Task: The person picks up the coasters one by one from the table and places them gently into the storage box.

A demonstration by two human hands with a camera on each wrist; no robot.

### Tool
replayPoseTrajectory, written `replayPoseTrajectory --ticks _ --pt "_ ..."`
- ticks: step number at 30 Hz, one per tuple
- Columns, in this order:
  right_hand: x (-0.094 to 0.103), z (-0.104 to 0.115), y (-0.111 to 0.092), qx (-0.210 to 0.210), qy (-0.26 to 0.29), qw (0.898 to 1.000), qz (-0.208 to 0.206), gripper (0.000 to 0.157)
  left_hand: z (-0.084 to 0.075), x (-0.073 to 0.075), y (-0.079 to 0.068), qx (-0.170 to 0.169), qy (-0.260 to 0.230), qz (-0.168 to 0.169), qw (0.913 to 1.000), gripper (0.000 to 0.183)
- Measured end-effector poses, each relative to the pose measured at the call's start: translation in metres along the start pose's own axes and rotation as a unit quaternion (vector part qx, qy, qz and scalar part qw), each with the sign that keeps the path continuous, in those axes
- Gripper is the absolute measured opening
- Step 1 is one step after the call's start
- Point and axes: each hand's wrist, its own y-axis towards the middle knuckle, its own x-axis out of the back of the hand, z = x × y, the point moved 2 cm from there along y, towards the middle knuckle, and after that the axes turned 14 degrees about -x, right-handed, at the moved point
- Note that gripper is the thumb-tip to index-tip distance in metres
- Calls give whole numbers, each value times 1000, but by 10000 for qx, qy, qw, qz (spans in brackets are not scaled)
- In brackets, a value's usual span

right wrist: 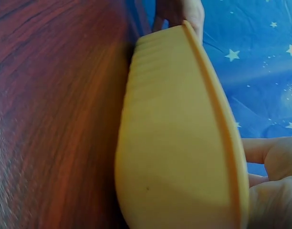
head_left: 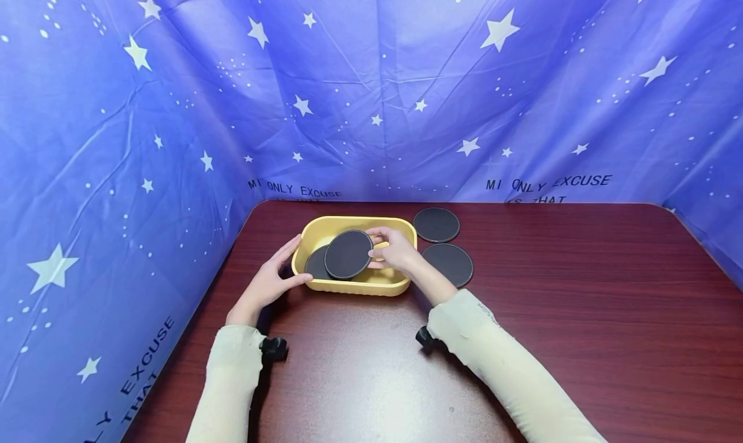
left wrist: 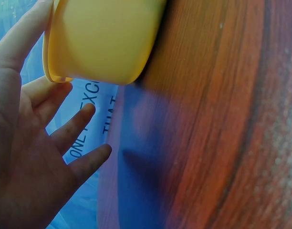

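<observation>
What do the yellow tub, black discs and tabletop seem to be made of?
Yellow tub: probably moulded plastic, satin, judging by even colour and rounded corners. Black discs: matte, maybe leather-like or rubber; unclear. Tabletop: glossy wood or wood-look laminate, from its grain and glare.

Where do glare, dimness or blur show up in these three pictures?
Head view: white glare on the wood-grain tabletop, low in the middle; left wrist view: the left hand looks dim and shaded; right wrist view: the tabletop beside the yellow plastic tub looks smeared and soft.
</observation>
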Motion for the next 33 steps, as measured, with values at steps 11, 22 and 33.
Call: replayPoseTrajectory --ticks 11,22,33 --pt "-10 -7 12 -264 -588 9973 -352 51 -1 0 1 -77 23 -1 10000 88" --pt "-15 -9 10 -596 -901 9932 440 43 -1 0 1 -16 -10 5 10000 88" --pt "-15 -9 8 -744 -1154 9888 586 44 0 -1 0 -23 -13 -4 10000 87"
